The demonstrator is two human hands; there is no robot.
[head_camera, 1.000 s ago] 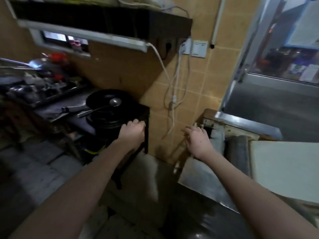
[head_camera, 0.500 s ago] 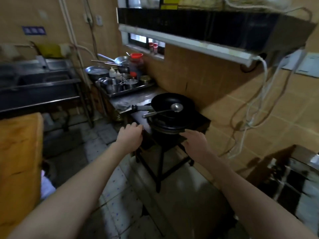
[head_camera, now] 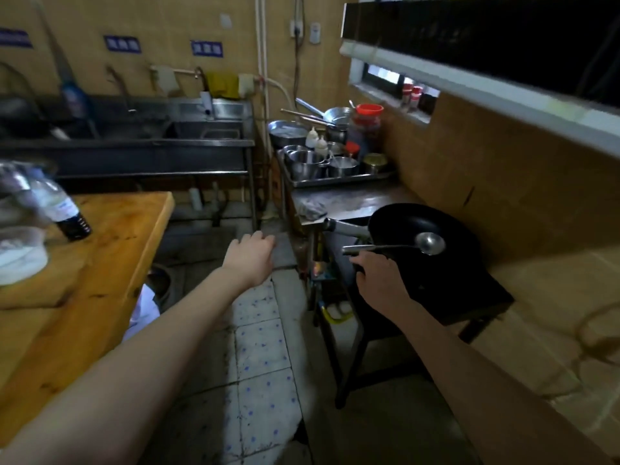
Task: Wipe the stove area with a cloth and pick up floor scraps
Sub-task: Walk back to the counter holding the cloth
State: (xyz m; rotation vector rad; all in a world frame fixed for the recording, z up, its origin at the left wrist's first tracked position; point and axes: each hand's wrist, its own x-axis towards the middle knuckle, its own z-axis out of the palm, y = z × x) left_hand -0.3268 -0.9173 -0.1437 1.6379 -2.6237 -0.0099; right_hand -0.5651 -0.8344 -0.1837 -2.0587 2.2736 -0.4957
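Head view: the left hand [head_camera: 250,258] reaches forward over the floor tiles [head_camera: 261,347], fingers loosely bent and holding nothing. The right hand [head_camera: 379,281] sits at the stove [head_camera: 469,297]'s near-left corner, under the ladle [head_camera: 431,243] handle; whether it grips anything, I cannot tell. The crumpled grey cloth [head_camera: 312,209] lies on the steel counter [head_camera: 352,199], just beyond the wok [head_camera: 422,236] handle. It is best to reach left of that handle, as the aisle beside the wooden table [head_camera: 110,250] is narrow.
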